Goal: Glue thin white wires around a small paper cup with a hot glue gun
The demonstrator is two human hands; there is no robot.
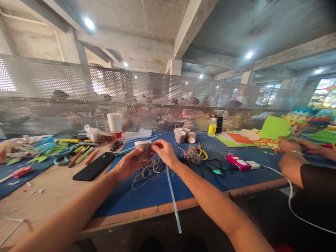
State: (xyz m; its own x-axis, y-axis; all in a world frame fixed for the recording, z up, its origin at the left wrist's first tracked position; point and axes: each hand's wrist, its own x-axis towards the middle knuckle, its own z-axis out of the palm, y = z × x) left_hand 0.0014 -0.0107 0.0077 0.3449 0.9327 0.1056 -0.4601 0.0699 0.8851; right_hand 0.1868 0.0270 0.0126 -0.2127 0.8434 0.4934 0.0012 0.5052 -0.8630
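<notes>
Just left of the middle of the frame, the left hand (129, 161) holds a small cup (143, 150) with a white rim and a grey-brown side, its fingers clamped on the cup. The right hand (165, 152) is at the cup's right side, fingertips close together; whether they pinch anything is too small to tell. Below the hands, loose grey cord (145, 177) lies in loops on the blue surface of the desk (118, 201), and a translucent stick (172, 199) runs down past the desk's front edge.

At the centre right are a tangle of cord (193, 156), yellow-handled scissors (202, 154) and a magenta box (238, 162). Behind them stand small cups (180, 136), one tipped over, near a bottle with a yellow label (212, 126). A black phone (94, 166) lies left of the left hand, with a stack of white paper cups (114, 124) beyond it. At the right of the frame, another person's hands (291, 154) are beside green paper (275, 127).
</notes>
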